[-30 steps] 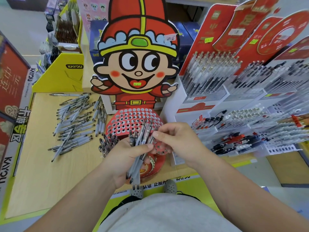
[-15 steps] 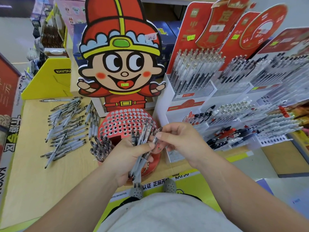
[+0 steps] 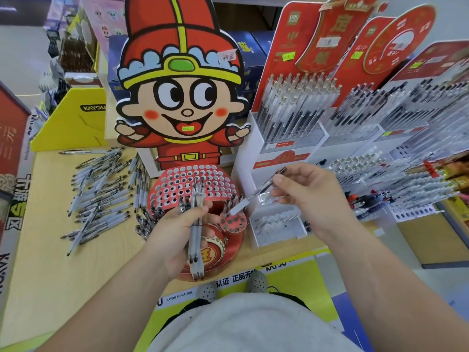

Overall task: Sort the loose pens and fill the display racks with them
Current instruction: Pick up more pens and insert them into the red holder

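Now pen (image 3: 261, 191) pinched by rt hand (image 3: 312, 196), axis slanted down-left toward red rack (image 3: 177, 181); bundle (image 3: 196, 232) gripped by lt hand (image 3: 172, 235).

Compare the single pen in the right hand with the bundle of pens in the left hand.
The single clear pen with a pale grey grip is pinched by the right hand and slants; the bundle of grey-gripped pens is clasped in the left hand, side by side. One pen against several. Both show pale grey grips and dark ends.
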The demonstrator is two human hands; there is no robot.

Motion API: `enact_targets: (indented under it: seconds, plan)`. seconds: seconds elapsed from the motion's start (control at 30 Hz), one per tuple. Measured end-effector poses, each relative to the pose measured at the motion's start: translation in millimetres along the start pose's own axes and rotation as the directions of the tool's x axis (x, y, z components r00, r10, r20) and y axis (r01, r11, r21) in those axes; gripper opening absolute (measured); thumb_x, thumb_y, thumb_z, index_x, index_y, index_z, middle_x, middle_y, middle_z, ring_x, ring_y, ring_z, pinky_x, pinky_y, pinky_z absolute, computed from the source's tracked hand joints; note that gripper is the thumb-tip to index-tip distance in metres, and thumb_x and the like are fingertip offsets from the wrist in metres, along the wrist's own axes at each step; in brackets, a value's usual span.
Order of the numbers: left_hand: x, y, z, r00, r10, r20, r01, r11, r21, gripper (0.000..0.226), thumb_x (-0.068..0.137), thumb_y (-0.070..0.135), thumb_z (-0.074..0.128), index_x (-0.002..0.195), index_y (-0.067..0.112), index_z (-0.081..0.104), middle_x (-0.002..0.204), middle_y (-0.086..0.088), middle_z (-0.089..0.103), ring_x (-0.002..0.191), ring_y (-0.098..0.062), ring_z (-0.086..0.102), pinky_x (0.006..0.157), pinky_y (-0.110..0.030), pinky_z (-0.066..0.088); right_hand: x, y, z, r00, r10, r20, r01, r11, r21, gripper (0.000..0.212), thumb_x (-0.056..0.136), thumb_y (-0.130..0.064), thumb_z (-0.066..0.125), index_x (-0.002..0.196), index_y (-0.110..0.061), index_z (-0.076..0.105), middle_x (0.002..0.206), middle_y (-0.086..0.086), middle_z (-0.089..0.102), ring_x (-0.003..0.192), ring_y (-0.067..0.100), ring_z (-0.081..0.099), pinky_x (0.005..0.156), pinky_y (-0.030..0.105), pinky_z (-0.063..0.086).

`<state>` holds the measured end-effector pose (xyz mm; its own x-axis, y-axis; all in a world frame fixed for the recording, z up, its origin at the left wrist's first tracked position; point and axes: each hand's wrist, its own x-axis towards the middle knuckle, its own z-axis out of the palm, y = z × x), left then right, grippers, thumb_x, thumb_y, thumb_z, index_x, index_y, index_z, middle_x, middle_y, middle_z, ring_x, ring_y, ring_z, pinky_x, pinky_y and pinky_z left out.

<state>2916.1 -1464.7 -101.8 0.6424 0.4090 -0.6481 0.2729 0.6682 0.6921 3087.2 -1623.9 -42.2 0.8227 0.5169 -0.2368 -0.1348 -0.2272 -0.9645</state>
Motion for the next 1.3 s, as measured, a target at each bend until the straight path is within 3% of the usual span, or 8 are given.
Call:
enact_targets:
  seconds: [0.1,0.2,0.37,0.57,0.7,0.8,0.9,1.3]
  plan:
    - [1,-2,-5,1.000,0.009,-0.005,-0.009,1.000,-0.008,0.021,0.100,0.013,0.057,0.115,0.007,0.071,0.086,-0.012,0.074,0.058,-0.018,0.059,0.053,-0.030,0.045,2,11,-1,0.998,-0.055,-0.028,0.050,0.985,-0.166,0.006,0.090,-0.002,0.070,0.090,-0.007,0.068,0.079,0.021,0.071,0.068,0.021,0.072,0.060,0.028,0.057]
    - [3,-3,-8,1.000,0.002,-0.006,-0.003,1.000,-0.022,0.021,0.099,0.012,0.058,0.115,0.008,0.071,0.086,-0.012,0.074,0.058,-0.018,0.058,0.052,-0.029,0.046,1,27,3,0.996,-0.085,0.005,0.082,0.938,-0.337,0.010,0.089,-0.006,0.073,0.089,-0.015,0.068,0.074,0.010,0.071,0.072,0.025,0.072,0.067,0.037,0.059]
    - [4,-5,-10,1.000,-0.010,0.004,0.010,0.999,-0.051,0.022,0.099,0.012,0.058,0.117,0.007,0.069,0.088,-0.013,0.073,0.058,-0.019,0.059,0.049,-0.027,0.046,1,52,11,0.983,-0.161,0.091,0.182,0.759,-0.625,0.009,0.089,-0.019,0.075,0.093,-0.023,0.068,0.075,-0.011,0.065,0.071,0.004,0.063,0.065,0.017,0.050]
    - [6,-5,-11,1.000,-0.015,0.015,0.016,0.998,-0.063,0.024,0.099,0.012,0.056,0.118,0.006,0.069,0.090,-0.013,0.073,0.059,-0.019,0.058,0.051,-0.029,0.046,2,65,22,0.966,-0.213,0.145,0.254,0.686,-0.682,0.015,0.090,-0.018,0.074,0.104,-0.015,0.071,0.074,-0.022,0.056,0.070,-0.009,0.058,0.064,0.002,0.040]
    - [6,-5,-11,1.000,-0.017,0.011,0.018,0.997,-0.070,0.022,0.099,0.012,0.056,0.115,0.008,0.070,0.089,-0.013,0.073,0.059,-0.019,0.057,0.052,-0.030,0.045,5,69,27,0.960,-0.226,0.167,0.276,0.653,-0.705,0.016,0.089,-0.019,0.075,0.104,-0.015,0.073,0.072,-0.023,0.055,0.066,-0.008,0.055,0.071,0.018,0.049]
    - [6,-5,-10,1.000,-0.014,0.017,0.015,0.997,-0.079,0.022,0.098,0.010,0.056,0.113,0.008,0.072,0.090,-0.015,0.073,0.059,-0.020,0.057,0.053,-0.031,0.045,8,70,31,0.955,-0.244,0.167,0.287,0.630,-0.721,0.018,0.087,-0.020,0.076,0.104,-0.014,0.074,0.080,-0.011,0.067,0.067,0.001,0.056,0.074,0.026,0.053]
    - [6,-4,-10,1.000,-0.010,0.025,0.012,0.997,-0.079,0.021,0.098,0.009,0.056,0.111,0.008,0.072,0.090,-0.015,0.073,0.059,-0.019,0.056,0.052,-0.030,0.045,11,73,35,0.961,-0.204,0.185,0.273,0.617,-0.738,0.019,0.088,-0.021,0.076,0.105,-0.015,0.074,0.091,-0.001,0.075,0.075,0.009,0.063,0.076,0.028,0.055]
    - [3,-1,-7,0.998,0.013,0.061,-0.013,1.000,0.006,0.023,0.100,0.008,0.055,0.117,-0.004,0.065,0.089,-0.010,0.076,0.056,-0.015,0.058,0.049,-0.026,0.047,13,79,47,0.980,-0.133,0.146,0.197,0.605,-0.771,0.023,0.090,-0.023,0.073,0.112,-0.017,0.074,0.099,0.000,0.077,0.089,0.016,0.070,0.079,0.029,0.055]
